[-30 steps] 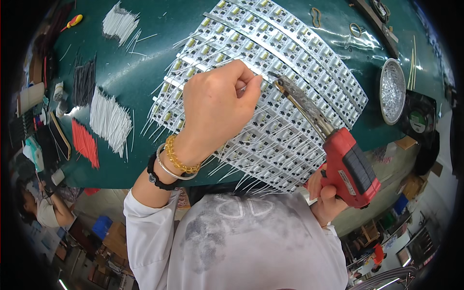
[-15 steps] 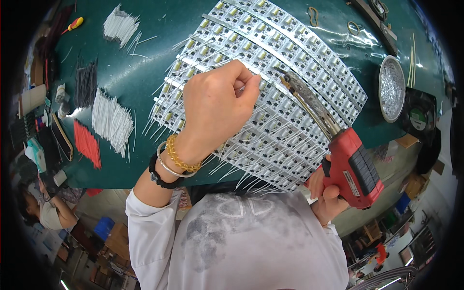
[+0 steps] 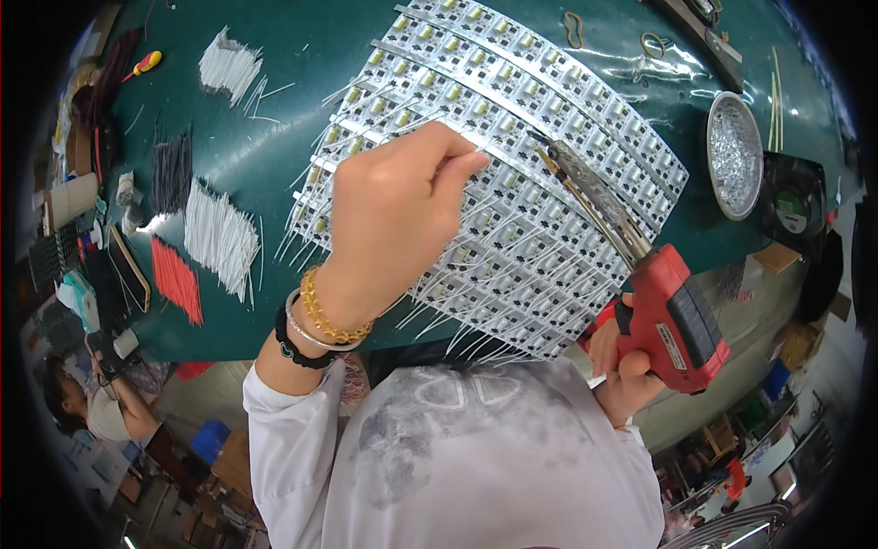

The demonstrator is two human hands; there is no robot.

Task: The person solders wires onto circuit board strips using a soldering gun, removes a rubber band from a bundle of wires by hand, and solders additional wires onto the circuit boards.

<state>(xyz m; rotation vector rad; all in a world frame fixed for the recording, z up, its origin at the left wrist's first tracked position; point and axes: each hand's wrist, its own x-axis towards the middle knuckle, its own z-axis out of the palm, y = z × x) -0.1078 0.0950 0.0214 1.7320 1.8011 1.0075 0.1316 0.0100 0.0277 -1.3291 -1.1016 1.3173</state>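
Note:
My left hand [image 3: 398, 206], wearing bracelets at the wrist, is closed in a pinch over the panel of small circuit boards [image 3: 540, 101]. A short pale end, like a thin white wire, shows at its fingertips; the rest is hidden by the hand. My right hand [image 3: 626, 371] grips a red and black soldering gun [image 3: 672, 320]. Its long metal barrel slants up and left across the boards, with the tip to the right of my left fingertips. Thin white wires [image 3: 498, 316] stick out from many boards along the near and left parts of the panel.
On the green table [image 3: 302, 37] at left lie bundles of white wires [image 3: 219, 233], black wires [image 3: 172, 174] and red wires [image 3: 176, 279], with more white wires [image 3: 229, 64] behind. A metal bowl [image 3: 734, 156] stands at right, beside a black reel [image 3: 791, 210]. Another person [image 3: 119, 403] sits far left.
The whole view has shifted slightly. My left hand has moved a little left and down relative to the soldering gun tip, still pinched. My right hand keeps its grip on the soldering gun.

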